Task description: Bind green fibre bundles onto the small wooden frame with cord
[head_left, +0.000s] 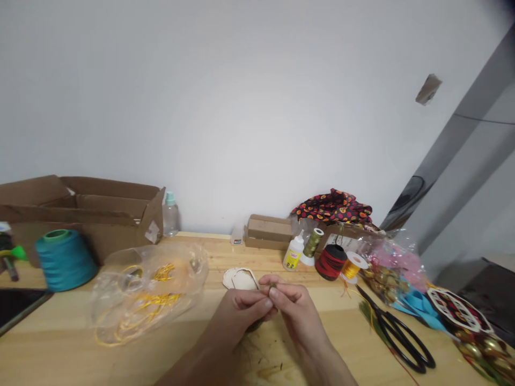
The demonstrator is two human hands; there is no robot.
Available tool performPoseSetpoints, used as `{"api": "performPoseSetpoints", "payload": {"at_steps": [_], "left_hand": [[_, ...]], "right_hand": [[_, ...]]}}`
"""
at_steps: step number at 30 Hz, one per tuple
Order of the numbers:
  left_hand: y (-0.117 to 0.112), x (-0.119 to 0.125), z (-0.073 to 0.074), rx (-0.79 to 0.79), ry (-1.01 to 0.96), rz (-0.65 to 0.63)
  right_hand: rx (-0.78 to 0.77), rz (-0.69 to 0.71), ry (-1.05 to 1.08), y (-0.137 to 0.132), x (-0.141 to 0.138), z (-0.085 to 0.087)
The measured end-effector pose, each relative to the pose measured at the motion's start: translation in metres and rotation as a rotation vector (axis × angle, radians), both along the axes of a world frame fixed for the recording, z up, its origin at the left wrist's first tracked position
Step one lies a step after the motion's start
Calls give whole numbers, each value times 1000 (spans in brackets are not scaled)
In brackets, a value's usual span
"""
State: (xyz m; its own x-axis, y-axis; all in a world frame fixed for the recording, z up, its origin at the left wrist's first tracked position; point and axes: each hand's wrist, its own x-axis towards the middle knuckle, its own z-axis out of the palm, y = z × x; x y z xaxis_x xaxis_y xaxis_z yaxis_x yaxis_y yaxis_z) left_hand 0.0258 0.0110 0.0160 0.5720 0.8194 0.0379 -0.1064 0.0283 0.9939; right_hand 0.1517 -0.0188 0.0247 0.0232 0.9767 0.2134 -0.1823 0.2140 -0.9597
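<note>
My left hand (247,312) and my right hand (295,306) meet above the front middle of the wooden table, fingertips pinched together. Between them is a small olive-green bundle (256,325) that looks like thread; its lower part shows under my left hand, and the fingers cover most of it. Thin strands and dark scraps lie on the wood below. Just behind my left hand rest pale flat cut-out pieces (240,279). A pair of black-handled scissors (396,328) lies to the right, apart from my right hand.
Behind my hands stand a glue bottle (293,252), an olive thread spool (313,244), red-black cord (330,262) and a yellow spool (353,266). Leftward are a clear bag of golden cords (151,292), a teal cone (64,262) and an open carton (92,228). Golden bells (384,281) lie right.
</note>
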Motion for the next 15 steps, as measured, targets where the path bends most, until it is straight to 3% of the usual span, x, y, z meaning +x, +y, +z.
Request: {"api": "performPoseSetpoints", "payload": {"at_steps": [3,7,10,15], "left_hand": [[1,1,-4,-80,-31,-38],[2,2,-6,-287,-171,-108],[0,1,-1,-381,-243,-130],[-3,0,5,-458,-281,-46]], "right_hand": [[-61,61,74,-1,-1,0],[9,70,19,-1,-1,4],[26,13,19,1,1,1],[-55,-156,-3,6,6,-9]]}}
